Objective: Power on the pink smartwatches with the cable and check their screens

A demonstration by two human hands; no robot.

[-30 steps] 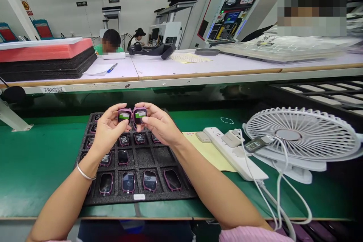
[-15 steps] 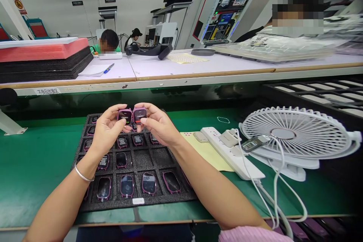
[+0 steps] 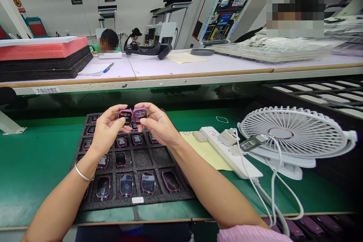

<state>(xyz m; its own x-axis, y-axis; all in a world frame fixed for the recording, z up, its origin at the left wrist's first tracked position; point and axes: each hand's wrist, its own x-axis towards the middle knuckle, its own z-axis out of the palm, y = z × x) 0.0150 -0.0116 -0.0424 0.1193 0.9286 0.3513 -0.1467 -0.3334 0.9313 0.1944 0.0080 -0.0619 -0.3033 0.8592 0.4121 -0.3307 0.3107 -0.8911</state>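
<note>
My left hand (image 3: 109, 126) is closed on a purple smartwatch body (image 3: 124, 115) with a lit screen, its thumb at the lower part of the screen. A second purple smartwatch (image 3: 140, 114), also lit, is gripped by my right hand (image 3: 159, 124), the thumb on its lower edge. Both watches are held side by side, strapless, above the back of a black foam tray (image 3: 137, 208). Several more purple watches lie in the tray's pockets, some with text on screen, such as this dark-screened watch (image 3: 120, 159). Two pockets in the second row from the front hold no watch.
To the right, a white power strip (image 3: 224, 151) lies on yellow paper (image 3: 188, 141) beside a white fan (image 3: 295, 132) and loose cables. A shelf (image 3: 176, 69) crosses behind, carrying a foam stack (image 3: 42, 58) and a pen (image 3: 108, 67). Other people sit beyond it.
Text lines now show on the screens of both held watches, where less showed before. My hands and the tray have hardly moved.
</note>
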